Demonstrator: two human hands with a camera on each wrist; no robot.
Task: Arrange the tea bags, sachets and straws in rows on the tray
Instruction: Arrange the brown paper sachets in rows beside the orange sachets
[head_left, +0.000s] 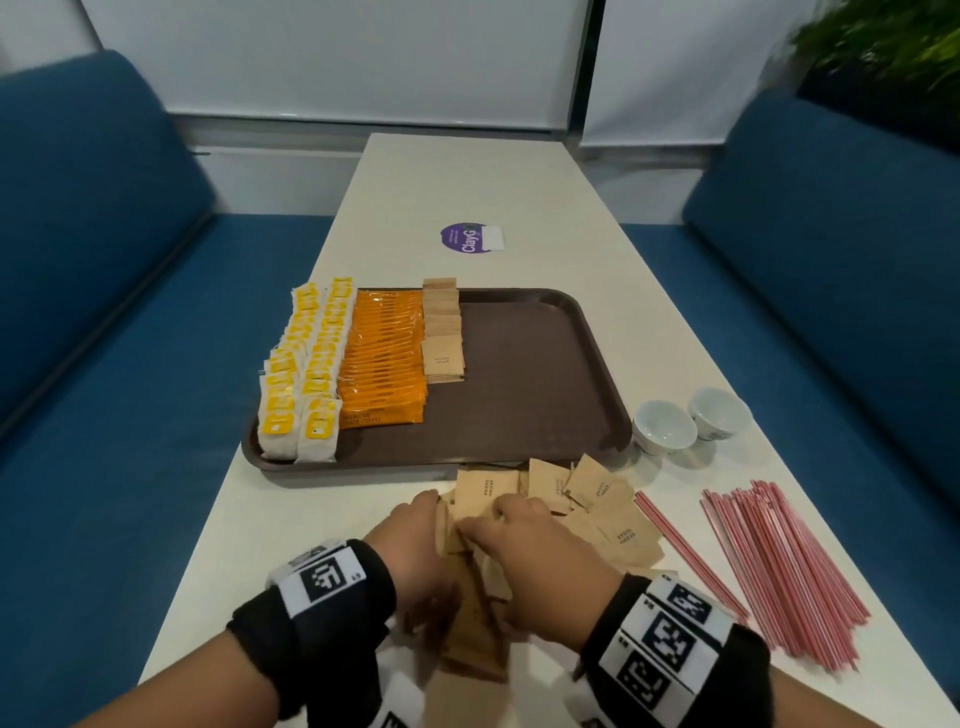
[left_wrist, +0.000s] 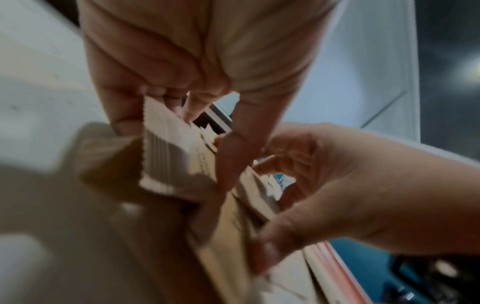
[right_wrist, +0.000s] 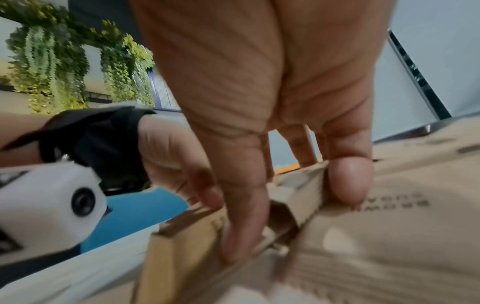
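Note:
On the left of the brown tray (head_left: 530, 364) lie two rows of yellow tea bags (head_left: 306, 374), a row of orange coffee sachets (head_left: 384, 358) and a shorter row of brown sugar sachets (head_left: 442, 332). Loose brown sugar sachets (head_left: 592, 499) are heaped on the table in front of the tray. My left hand (head_left: 434, 512) grips an upright stack of these sachets (left_wrist: 168, 148) between thumb and fingers. Right beside it, my right hand (head_left: 496, 519) pinches a few more sachets (right_wrist: 306, 197) from the heap. Red-striped straws (head_left: 779, 566) lie loose on the table to the right.
Two white cups (head_left: 665, 426) (head_left: 719, 413) stand just right of the tray. A purple sticker (head_left: 470, 239) sits on the table beyond it. Blue sofas (head_left: 104, 312) flank the long white table (head_left: 467, 176). The tray's right half is bare.

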